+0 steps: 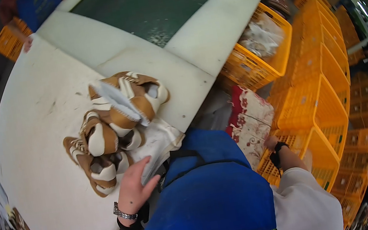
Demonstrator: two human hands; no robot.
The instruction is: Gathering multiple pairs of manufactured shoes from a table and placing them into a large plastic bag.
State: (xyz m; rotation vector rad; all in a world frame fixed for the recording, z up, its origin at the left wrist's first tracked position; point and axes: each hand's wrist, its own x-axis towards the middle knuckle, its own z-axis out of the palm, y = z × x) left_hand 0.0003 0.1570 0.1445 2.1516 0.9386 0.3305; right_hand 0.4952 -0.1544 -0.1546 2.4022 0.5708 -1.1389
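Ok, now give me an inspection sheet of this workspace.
Surface: white table, smudged in places.
Job's things: brown-and-cream shoes, heaped on the table.
Clutter: clear plastic inside a yellow crate.
Hands: left hand open beside the shoes; right hand near a red-and-cream patterned cover, grip unclear.
Cables: nothing seen.
Surroundings: row of yellow crates at right; another person's hand at the table's far edge.

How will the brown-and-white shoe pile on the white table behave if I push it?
The shoe pile may slump apart, since its pieces overlap loosely. It will probably squash somewhat too, as the openings look hollow.
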